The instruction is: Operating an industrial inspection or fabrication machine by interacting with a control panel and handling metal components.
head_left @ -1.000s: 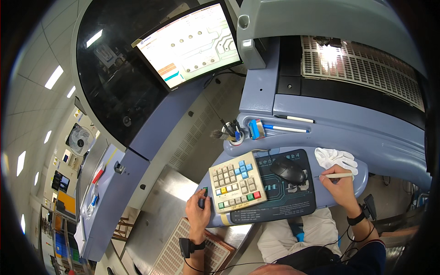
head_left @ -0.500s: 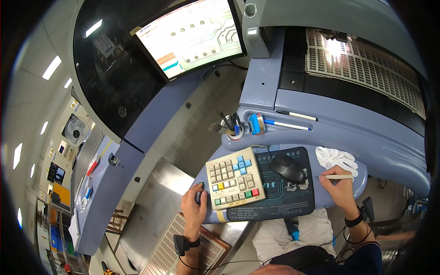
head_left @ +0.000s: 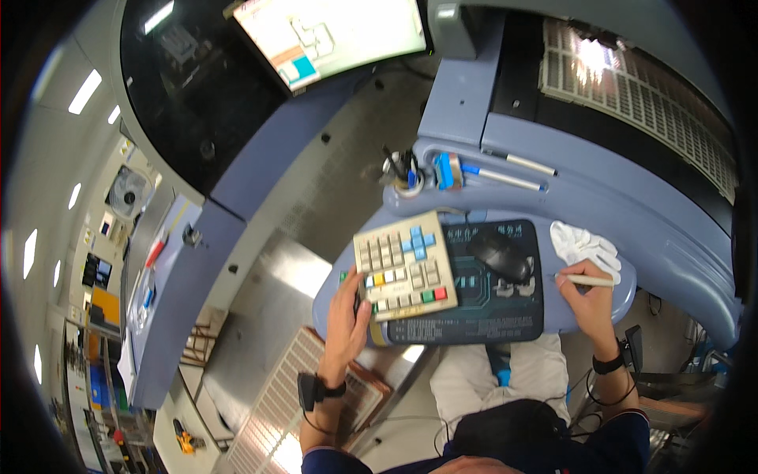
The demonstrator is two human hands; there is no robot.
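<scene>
My left hand [head_left: 345, 312] rests on the left edge of a beige keypad [head_left: 404, 265] with coloured keys, its fingers against the keypad's side. The keypad lies on a dark mat [head_left: 474, 296] on a small blue console shelf [head_left: 624, 294]. My right hand [head_left: 586, 294] holds a white pen [head_left: 588, 280] at the shelf's right end, just below a crumpled white glove [head_left: 585, 246]. A black mouse [head_left: 499, 254] sits on the mat between the two hands.
A monitor [head_left: 335, 35] shows a light diagram above the shelf. A cup of pens [head_left: 402, 175] and two markers [head_left: 505, 170] lie on the blue machine ledge behind. A metal grille [head_left: 647, 95] covers the machine top at right. Metal floor plates lie below left.
The view has shifted so the console sits higher and more to the right. My left hand has stayed at the keypad's left edge; my right hand still holds the pen.
</scene>
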